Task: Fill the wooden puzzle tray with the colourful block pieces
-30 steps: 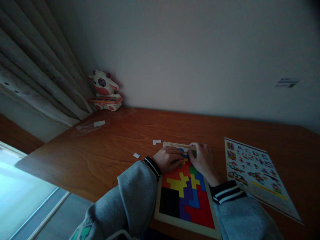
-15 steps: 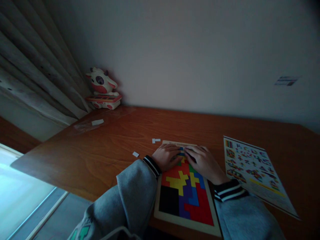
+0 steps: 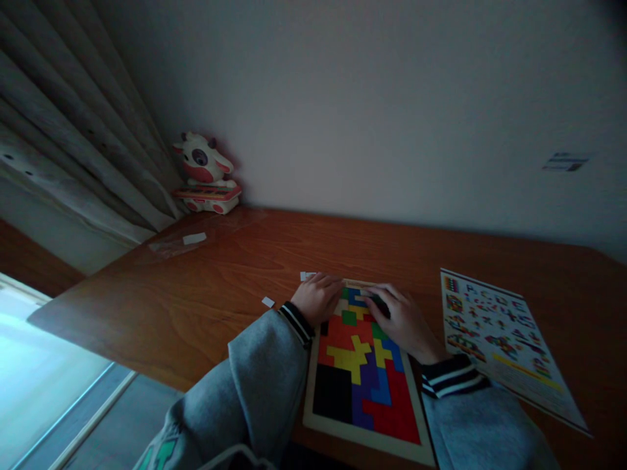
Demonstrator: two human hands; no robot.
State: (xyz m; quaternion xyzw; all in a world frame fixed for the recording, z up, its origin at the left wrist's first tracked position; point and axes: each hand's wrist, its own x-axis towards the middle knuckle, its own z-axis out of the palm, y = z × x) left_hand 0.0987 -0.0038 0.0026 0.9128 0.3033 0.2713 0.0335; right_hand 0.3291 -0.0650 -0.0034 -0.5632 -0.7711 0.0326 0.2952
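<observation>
Coloured puzzle board [image 3: 360, 438], printed sheet [image 3: 497, 333] unreadable

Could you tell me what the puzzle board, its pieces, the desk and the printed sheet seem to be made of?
Puzzle board: pale matt frame, likely unpainted wood.
Pieces: flat tiles in matt colours, probably painted wood.
Desk: reddish wood or veneer, with visible grain and a slight sheen.
Printed sheet: thin paper or card, lying flat.

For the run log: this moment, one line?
left hand: puzzle board far-left corner; right hand: on far-row pieces; pattern sheet: right of board
</observation>
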